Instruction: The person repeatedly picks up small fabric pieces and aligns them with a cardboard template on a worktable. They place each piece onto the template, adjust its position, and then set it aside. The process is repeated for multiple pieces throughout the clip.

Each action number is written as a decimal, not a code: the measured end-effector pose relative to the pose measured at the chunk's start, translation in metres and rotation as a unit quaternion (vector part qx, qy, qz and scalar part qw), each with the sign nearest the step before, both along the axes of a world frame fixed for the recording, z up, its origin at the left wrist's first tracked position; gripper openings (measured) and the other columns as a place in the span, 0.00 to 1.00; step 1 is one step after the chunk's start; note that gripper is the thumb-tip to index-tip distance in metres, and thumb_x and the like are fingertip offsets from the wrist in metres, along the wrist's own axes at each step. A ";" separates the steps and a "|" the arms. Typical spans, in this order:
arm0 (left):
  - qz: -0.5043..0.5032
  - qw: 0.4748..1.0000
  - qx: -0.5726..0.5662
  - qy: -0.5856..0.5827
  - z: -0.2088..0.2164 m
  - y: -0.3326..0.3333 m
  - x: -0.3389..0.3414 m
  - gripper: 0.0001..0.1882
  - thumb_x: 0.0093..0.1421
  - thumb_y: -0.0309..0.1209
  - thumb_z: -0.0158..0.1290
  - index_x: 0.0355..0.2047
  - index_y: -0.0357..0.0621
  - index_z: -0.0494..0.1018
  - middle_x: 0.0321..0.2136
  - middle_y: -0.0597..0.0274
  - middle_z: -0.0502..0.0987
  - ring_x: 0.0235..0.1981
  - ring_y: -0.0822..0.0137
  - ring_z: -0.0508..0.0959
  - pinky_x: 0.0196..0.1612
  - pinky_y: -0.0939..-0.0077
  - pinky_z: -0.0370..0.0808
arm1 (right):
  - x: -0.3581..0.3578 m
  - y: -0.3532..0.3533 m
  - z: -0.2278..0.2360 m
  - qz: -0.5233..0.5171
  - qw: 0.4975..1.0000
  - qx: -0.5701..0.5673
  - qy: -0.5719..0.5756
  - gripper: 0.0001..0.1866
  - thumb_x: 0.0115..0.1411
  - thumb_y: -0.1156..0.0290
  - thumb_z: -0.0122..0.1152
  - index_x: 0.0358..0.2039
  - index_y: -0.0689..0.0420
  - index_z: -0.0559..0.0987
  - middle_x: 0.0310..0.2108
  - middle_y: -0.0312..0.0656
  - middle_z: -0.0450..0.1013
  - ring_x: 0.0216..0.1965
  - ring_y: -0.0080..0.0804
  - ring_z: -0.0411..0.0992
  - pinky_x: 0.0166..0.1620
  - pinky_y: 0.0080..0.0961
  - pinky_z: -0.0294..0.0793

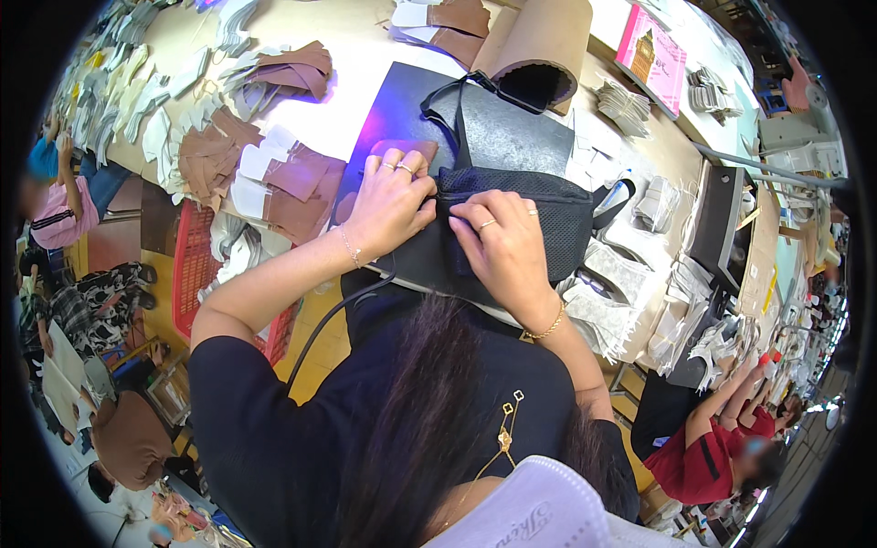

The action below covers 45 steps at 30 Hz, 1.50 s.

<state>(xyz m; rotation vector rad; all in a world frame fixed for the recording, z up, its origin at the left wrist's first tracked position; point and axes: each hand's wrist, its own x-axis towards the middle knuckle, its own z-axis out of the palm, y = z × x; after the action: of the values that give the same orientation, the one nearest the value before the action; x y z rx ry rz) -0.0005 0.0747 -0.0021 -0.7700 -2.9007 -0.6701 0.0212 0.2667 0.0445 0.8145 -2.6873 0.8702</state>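
Observation:
A black mesh waist bag point(568, 226) lies in front of me on a dark board point(525, 137), its black strap point(459, 128) looping away at the far side. My left hand point(393, 196) is closed at the bag's left end, fingertips pinched on its edge by the zipper. Across the zipper line, my right hand point(505, 239) grips the bag's upper front with bent fingers, the thumb pressed against the mesh. What lies between the fingertips is too small to make out. Just beyond my left hand, a reddish-brown piece point(416, 149) is partly hidden.
Brown and white cut pieces point(297, 173) lie in stacks to the left, above a red basket point(187, 274). A cardboard tube point(548, 46) and a pink book point(653, 59) are at the far side. Grey-white pieces point(607, 292) lie right. Other people sit at both sides.

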 end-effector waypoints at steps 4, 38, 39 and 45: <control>0.000 0.999 0.027 -0.039 0.000 -0.004 0.000 0.08 0.47 0.33 0.60 0.26 0.44 0.75 0.33 0.60 0.70 0.40 0.59 0.69 0.43 0.63 0.62 | 0.002 -0.015 -0.011 -0.014 0.995 0.096 -0.012 0.11 0.50 0.71 0.65 0.36 0.55 0.78 0.33 0.35 0.69 0.37 0.34 0.67 0.42 0.32 0.62; 0.052 0.970 0.166 -0.173 -0.005 -0.007 0.003 0.08 0.45 0.30 0.66 0.23 0.40 0.80 0.29 0.63 0.67 0.36 0.63 0.67 0.42 0.69 0.64 | -0.014 0.026 -0.022 -0.197 0.979 -0.055 -0.010 0.06 0.46 0.70 0.65 0.25 0.52 0.77 0.37 0.35 0.69 0.42 0.34 0.65 0.46 0.38 0.54; 0.041 0.973 0.154 -0.169 -0.005 -0.007 0.001 0.08 0.45 0.31 0.65 0.23 0.40 0.80 0.29 0.63 0.68 0.36 0.62 0.67 0.42 0.68 0.64 | -0.014 0.034 -0.023 -0.203 0.977 -0.063 -0.022 0.06 0.47 0.69 0.65 0.25 0.52 0.77 0.37 0.35 0.69 0.43 0.34 0.65 0.46 0.38 0.54; 0.014 0.975 0.117 -0.188 -0.001 -0.015 -0.001 0.09 0.46 0.32 0.65 0.23 0.41 0.79 0.31 0.61 0.68 0.37 0.59 0.68 0.44 0.66 0.64 | -0.026 0.100 -0.035 -0.330 0.927 -0.143 -0.102 0.06 0.49 0.74 0.67 0.27 0.61 0.79 0.35 0.42 0.70 0.40 0.35 0.70 0.46 0.28 0.69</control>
<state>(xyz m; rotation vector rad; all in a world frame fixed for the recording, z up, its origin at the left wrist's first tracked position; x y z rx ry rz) -0.0012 0.0601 -0.0033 -0.6310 -3.0608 -1.2527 -0.0050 0.3663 0.0096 -0.2574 -2.6118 1.1537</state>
